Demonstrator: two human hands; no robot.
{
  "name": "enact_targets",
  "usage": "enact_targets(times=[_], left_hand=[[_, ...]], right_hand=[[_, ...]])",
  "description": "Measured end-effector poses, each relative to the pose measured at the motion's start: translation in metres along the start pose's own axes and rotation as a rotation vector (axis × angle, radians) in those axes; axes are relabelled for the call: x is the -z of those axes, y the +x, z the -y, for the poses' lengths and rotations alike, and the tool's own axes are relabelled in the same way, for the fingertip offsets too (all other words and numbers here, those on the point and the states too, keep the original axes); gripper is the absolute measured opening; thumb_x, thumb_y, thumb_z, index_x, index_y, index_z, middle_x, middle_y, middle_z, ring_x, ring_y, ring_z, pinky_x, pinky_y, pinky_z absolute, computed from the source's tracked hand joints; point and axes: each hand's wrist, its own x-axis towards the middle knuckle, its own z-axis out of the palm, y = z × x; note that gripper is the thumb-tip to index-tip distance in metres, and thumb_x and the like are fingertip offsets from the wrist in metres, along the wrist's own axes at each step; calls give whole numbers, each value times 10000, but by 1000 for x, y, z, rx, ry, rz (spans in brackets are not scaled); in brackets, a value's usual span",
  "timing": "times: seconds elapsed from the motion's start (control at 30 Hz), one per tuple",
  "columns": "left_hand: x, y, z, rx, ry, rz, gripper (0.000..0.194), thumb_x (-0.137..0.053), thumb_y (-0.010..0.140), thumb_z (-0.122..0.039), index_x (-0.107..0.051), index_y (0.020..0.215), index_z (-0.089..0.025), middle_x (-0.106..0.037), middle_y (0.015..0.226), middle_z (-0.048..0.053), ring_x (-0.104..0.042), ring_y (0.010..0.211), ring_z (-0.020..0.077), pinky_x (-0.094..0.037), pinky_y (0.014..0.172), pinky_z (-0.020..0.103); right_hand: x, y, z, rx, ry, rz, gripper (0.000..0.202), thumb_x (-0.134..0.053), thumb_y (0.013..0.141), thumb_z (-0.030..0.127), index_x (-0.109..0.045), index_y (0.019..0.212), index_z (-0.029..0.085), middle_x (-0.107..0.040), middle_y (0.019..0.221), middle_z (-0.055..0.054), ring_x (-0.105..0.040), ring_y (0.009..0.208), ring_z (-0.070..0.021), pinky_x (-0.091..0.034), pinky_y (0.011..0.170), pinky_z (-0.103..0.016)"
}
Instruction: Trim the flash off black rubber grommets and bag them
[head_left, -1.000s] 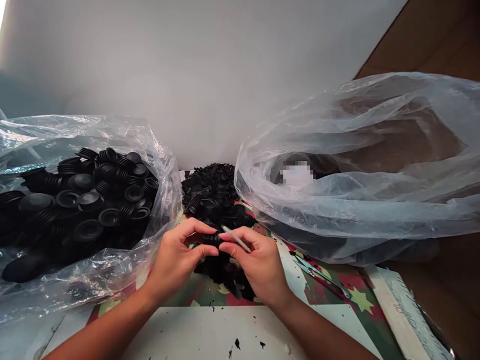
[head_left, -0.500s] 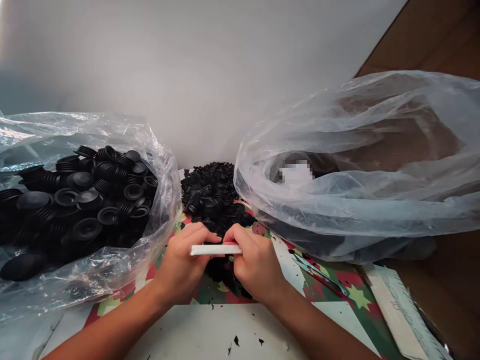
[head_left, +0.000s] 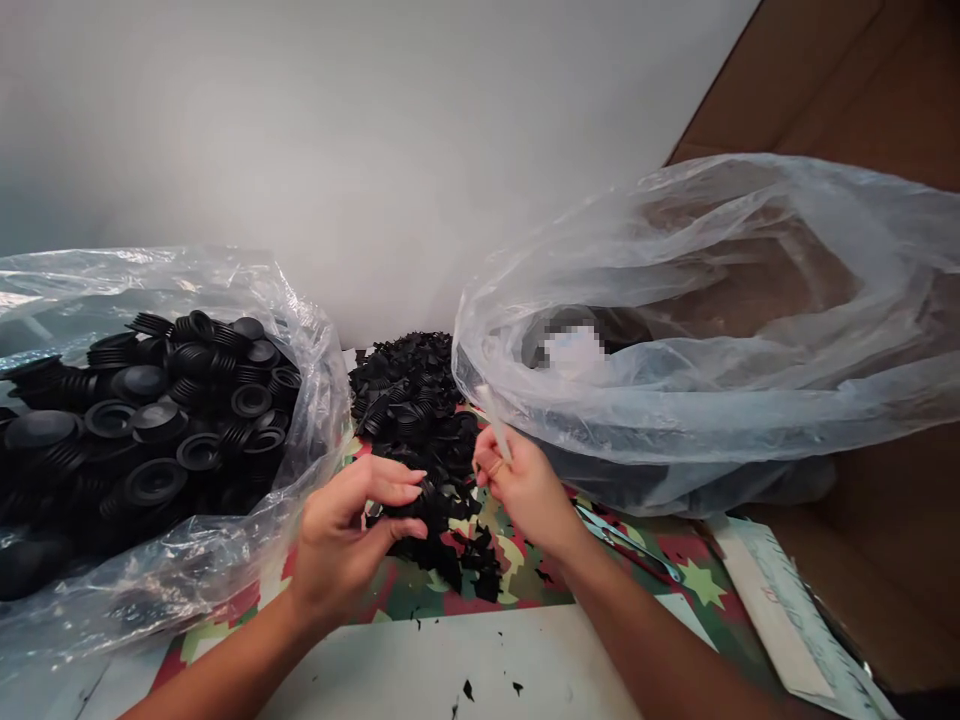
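Observation:
My right hand (head_left: 529,490) is closed around a slim white stick (head_left: 495,425), which points up and away, its far end in front of the clear bag on the right. A thin ring shows on one finger. My left hand (head_left: 352,530) hovers beside it with thumb and fingers curved and apart; I see nothing held between them. Behind and below both hands lies a heap of black rubber scraps (head_left: 405,375), spreading forward over the patterned cloth (head_left: 517,560). Round, ribbed black rubber caps (head_left: 157,480) fill a clear plastic bag (head_left: 322,370) at my left.
Another clear plastic bag (head_left: 675,420) gapes open at right, against a cardboard box (head_left: 817,90). Scissors (head_left: 630,545) lie below it. A folded piece of cardboard (head_left: 772,610) is at the right edge. Black bits dot the white sheet (head_left: 420,660) in front.
My hands have moved apart. The white stick, level between them before, is now tilted upward in my right hand. The left hand's fingers have opened. The view has shifted slightly right.

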Motion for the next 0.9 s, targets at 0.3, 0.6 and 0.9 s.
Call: enact_targets(times=[0.3, 0.6, 0.9], left_hand=[[1, 3, 7, 401, -165, -36, 180, -886, 690, -180, -786, 832, -226, -794, 895, 39, -730, 864, 184, -573, 771, 224], [-2, 1, 10, 665, -405, -73, 230, -892, 710, -274, -719, 843, -202, -765, 975, 31, -708, 903, 166, -572, 811, 240], [0, 0, 11, 635, -309, -93, 238, -901, 678, -253, -703, 792, -187, -722, 826, 17, -677, 778, 161, -564, 711, 239]], right_hand=[[-5, -13, 12, 77, -115, 87, 248, -569, 915, 383, -676, 774, 208, -618, 675, 10, -530, 593, -141, -395, 569, -249], [-13, -32, 19, 401, 185, -256, 516, -355, 1070, 455, -745, 834, 213, -686, 817, -36, -606, 606, -131, -498, 600, -288], [-20, -42, 21, 574, 53, -143, 137, -701, 887, 123, -678, 927, 252, -775, 964, -38, -749, 852, -195, -602, 755, -316]])
